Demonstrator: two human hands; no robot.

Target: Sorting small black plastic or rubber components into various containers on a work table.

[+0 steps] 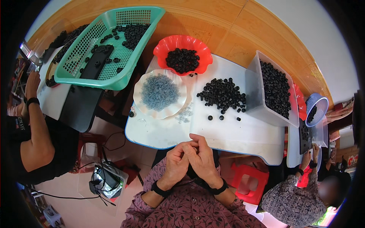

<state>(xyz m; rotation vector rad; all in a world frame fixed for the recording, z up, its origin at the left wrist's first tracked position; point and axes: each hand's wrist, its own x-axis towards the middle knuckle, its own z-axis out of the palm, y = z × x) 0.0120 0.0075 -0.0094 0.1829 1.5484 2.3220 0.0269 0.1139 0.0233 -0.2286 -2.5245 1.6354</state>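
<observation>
My left hand (176, 164) and my right hand (202, 158) meet in front of my chest, just off the near edge of the white table (163, 133). Their fingers are curled and pressed together, the right ones lapping over the left; whether anything small is between them is hidden. Nearest beyond them lies a loose heap of small black ring-shaped parts (221, 93), a few strayed toward me. To its left, a white scalloped plate (139, 99) holds many tiny clear bluish pieces (159, 92). Some clear pieces (185, 114) are scattered beside the plate.
A red wavy-rimmed bowl (161, 45) of black parts stands at the back, and a clear plastic bin (266, 114) full of them at right. A green basket (114, 81) is on the left table. Co-workers sit on both sides; a red stool (249, 184) stands right of me.
</observation>
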